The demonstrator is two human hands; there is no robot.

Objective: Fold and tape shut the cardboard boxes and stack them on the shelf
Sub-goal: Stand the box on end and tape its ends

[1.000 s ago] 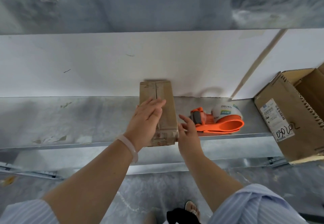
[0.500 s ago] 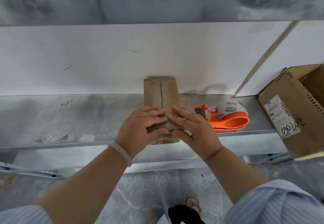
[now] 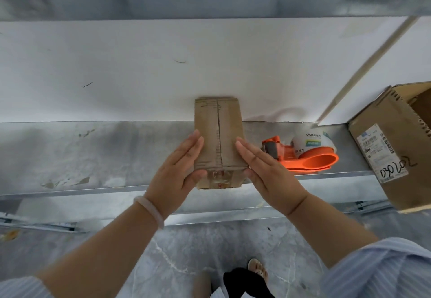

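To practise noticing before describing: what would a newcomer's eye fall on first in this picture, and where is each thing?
The small brown box standing mid-shelf draws the eye first, with the left hand and right hand laid flat against its two sides. Just right of it on the metal shelf lies a bright orange tape gun. At the far right is a larger carton with a white label.
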